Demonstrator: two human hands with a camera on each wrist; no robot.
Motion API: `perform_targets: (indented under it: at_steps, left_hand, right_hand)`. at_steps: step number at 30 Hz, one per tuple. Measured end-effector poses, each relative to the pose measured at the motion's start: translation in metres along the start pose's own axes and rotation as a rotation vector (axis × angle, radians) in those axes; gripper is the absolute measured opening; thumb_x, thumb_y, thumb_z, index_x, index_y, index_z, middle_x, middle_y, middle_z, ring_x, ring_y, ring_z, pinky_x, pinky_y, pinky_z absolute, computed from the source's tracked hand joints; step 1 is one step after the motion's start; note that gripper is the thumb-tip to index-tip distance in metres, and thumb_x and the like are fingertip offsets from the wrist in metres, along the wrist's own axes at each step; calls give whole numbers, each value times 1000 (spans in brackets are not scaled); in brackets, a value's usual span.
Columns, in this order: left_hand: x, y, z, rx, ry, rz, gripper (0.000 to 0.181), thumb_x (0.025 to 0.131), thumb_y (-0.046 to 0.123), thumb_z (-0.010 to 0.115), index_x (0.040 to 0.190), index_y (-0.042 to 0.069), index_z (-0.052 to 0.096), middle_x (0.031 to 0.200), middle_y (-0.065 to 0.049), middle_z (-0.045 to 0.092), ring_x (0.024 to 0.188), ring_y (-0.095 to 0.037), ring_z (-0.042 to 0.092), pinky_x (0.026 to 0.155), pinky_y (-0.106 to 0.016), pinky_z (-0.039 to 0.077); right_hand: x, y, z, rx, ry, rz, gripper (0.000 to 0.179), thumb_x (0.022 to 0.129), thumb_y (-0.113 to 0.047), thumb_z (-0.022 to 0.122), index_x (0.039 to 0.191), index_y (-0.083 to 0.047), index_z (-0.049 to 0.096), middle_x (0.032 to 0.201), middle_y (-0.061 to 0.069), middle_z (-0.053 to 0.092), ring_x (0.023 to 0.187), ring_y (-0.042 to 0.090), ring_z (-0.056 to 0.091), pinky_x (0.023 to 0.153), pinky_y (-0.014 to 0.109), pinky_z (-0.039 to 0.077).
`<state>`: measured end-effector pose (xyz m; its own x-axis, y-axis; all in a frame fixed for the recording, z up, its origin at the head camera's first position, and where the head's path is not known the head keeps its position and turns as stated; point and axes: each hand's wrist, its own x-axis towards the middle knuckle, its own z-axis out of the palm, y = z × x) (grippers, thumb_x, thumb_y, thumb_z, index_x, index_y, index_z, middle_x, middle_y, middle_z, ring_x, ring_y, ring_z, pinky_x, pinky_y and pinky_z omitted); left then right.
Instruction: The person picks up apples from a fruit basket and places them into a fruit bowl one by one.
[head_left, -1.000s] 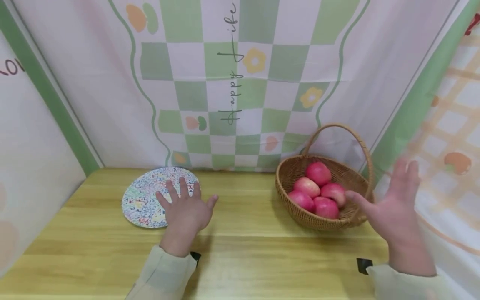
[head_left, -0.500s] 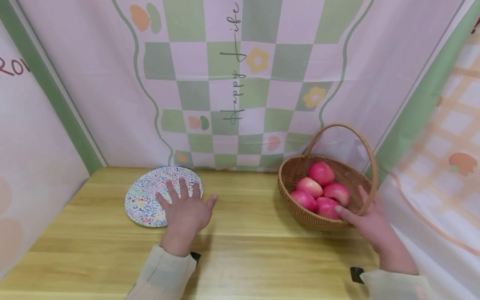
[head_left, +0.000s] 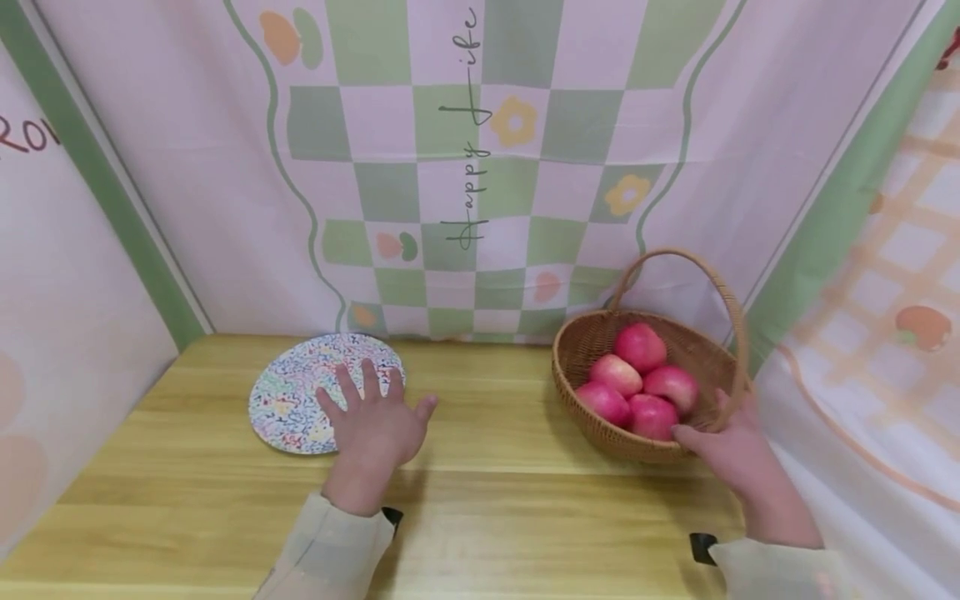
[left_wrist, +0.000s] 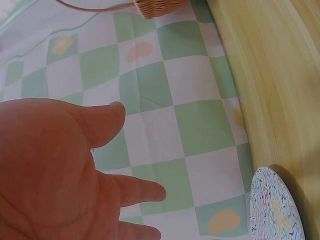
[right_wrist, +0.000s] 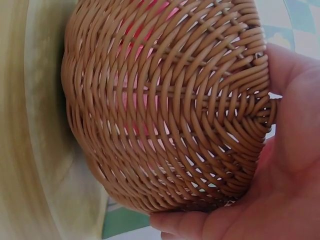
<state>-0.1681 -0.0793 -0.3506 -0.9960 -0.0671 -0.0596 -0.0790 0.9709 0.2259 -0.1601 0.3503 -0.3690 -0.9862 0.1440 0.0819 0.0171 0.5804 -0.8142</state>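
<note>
A brown wicker basket with a tall hooped handle stands at the right of the table, several red apples inside it. My right hand grips its near right end where the handle meets the rim. In the right wrist view, thumb and fingers lie around the woven side. A round speckled plate lies flat at the left. My left hand is spread palm down, overlapping the plate's near right edge in the head view; the left wrist view shows its palm holding nothing.
The pale wooden table reaches back to a green-and-white checked cloth hanging behind it. Cloth panels also hang at the left and right. The basket stands close to the back cloth.
My right hand came from raised and spread beside the basket, moved left and down, and took hold of its end. The basket has shifted slightly left in the last half second. The left hand stays.
</note>
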Motion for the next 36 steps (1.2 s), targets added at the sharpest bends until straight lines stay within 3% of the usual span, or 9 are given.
perform_targets:
  at_steps: [4,8,12,20,36]
  left_hand:
    - [0,0,0,-3,0,2,78,101,63,29,157,8,30,161,-27,5,142,-52,-16,102,-72,-16]
    - [-1,0,-1,0,-10,5,78,101,63,29,157,8,30,161,-27,4,141,-52,-16,103,-72,-16]
    - [-1,0,-2,1,-13,5,78,101,63,29,157,8,30,161,-27,4,141,-52,-15,103,-71,-16]
    - [-2,1,0,-4,-6,18,78,101,62,31,156,7,31,161,-27,4,142,-52,-14,105,-70,-15]
    - [-4,1,-1,-3,32,52,78,101,64,30,156,10,33,161,-26,8,143,-53,-8,107,-70,-9]
  right_hand:
    - [0,-11,5,-112,-18,-23,103,87,-14,71,149,18,-5,154,39,-13,139,58,5,112,63,10]
    - [0,-19,14,-155,-39,-28,100,86,-15,71,149,18,1,152,36,-26,134,65,5,110,67,13]
    - [1,-22,25,-152,-41,-44,100,86,-15,72,152,13,3,151,35,-28,132,68,7,107,69,16]
    - [-4,-31,43,-148,-69,-55,104,85,-17,73,157,2,-1,153,31,-30,137,61,-8,108,70,10]
    - [-17,-56,72,-265,-87,-139,104,83,-21,73,157,3,5,153,34,-26,136,63,-8,103,74,19]
